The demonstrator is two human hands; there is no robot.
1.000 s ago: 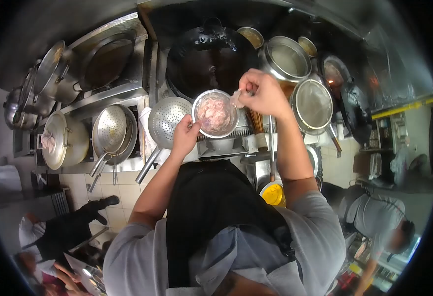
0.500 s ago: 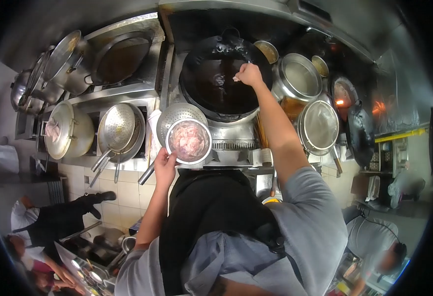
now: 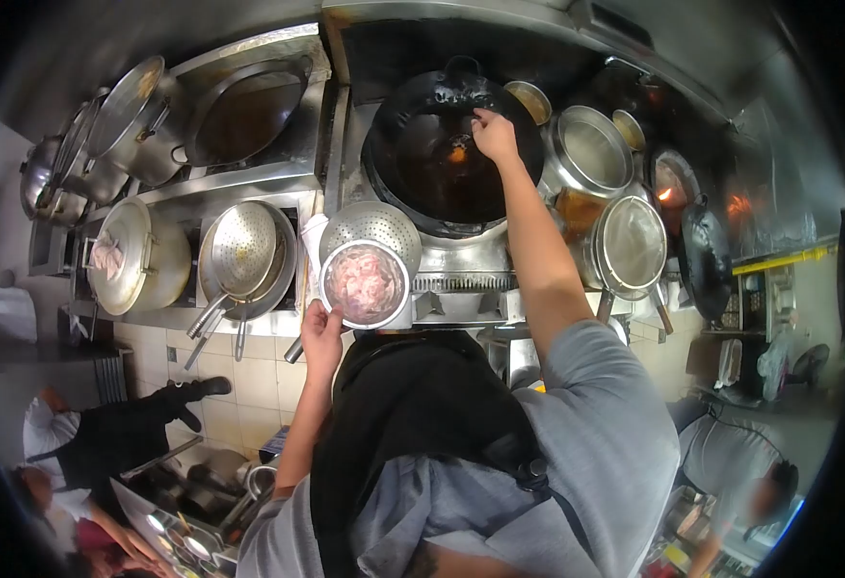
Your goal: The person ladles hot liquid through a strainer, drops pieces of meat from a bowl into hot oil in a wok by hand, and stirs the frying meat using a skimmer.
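My left hand (image 3: 322,330) grips the rim of a metal bowl (image 3: 403,301), thumb on the near left edge. Pale pink raw meat pieces (image 3: 363,281) fill it. The bowl sits over a perforated skimmer (image 3: 369,220), partly hiding it. Above the far right part of a large black wok (image 3: 408,144) is my right hand (image 3: 496,135), fingers curled together at the tips; whether anything is between them I cannot make out. Dark liquid lies in the wok, with an orange spot (image 3: 457,154) on its surface that may be a reflection.
Right of the wok stand a metal pot (image 3: 593,149) and a fine strainer (image 3: 632,243). To the left are a lidded pot (image 3: 143,255), another skimmer (image 3: 241,246) and a second wok (image 3: 249,114). A co-worker (image 3: 105,433) is at lower left, another person (image 3: 726,462) at lower right.
My right hand has moved up and slightly right over the wok. The small pale piece at its fingertips no longer shows. The orange spot has appeared in the wok.
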